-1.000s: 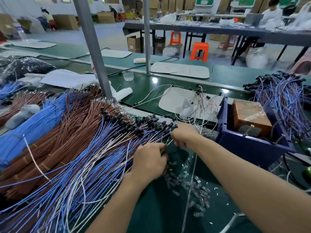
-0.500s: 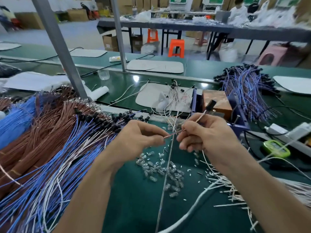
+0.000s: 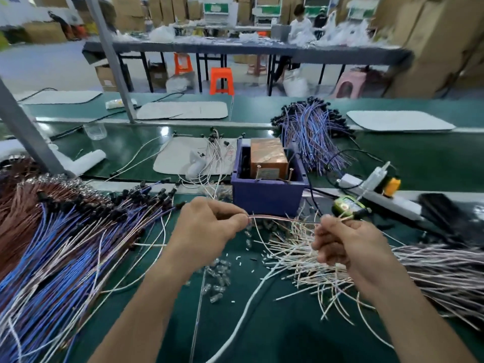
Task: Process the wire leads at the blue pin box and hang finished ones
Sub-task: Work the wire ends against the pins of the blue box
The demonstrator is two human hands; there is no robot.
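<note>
From the head view, both forearms reach forward over the green tabletop (image 3: 275, 331). The left hand (image 3: 209, 226) is held knuckles-up, its thumb and forefinger pinched together on one end of a thin pinkish wire lead (image 3: 282, 219). The lead runs almost level to the right hand (image 3: 345, 244), whose fingers (image 3: 327, 254) are curled in and grasp its other end. The lead hangs in the air just in front of the blue pin box (image 3: 267, 197), not touching it.

The box stands at the middle of the tabletop with a brown block (image 3: 267, 158) inside. To the left lies a wide fan of blue and white leads (image 3: 65, 258) with black ends, beside a mass of brown wires (image 3: 18, 213). Under the right hand spreads a pile of pale leads (image 3: 301, 260); small clear parts (image 3: 217, 273) are scattered between the forearms. Behind the box a bundle of purple leads (image 3: 311, 132) lies in a heap, and a white mat (image 3: 178, 158) lies to its left. A power strip (image 3: 366, 189) sits to the right. Beyond are orange stools (image 3: 222, 79), a long dark table (image 3: 235, 49), stacked cartons and a seated person (image 3: 301, 24).
</note>
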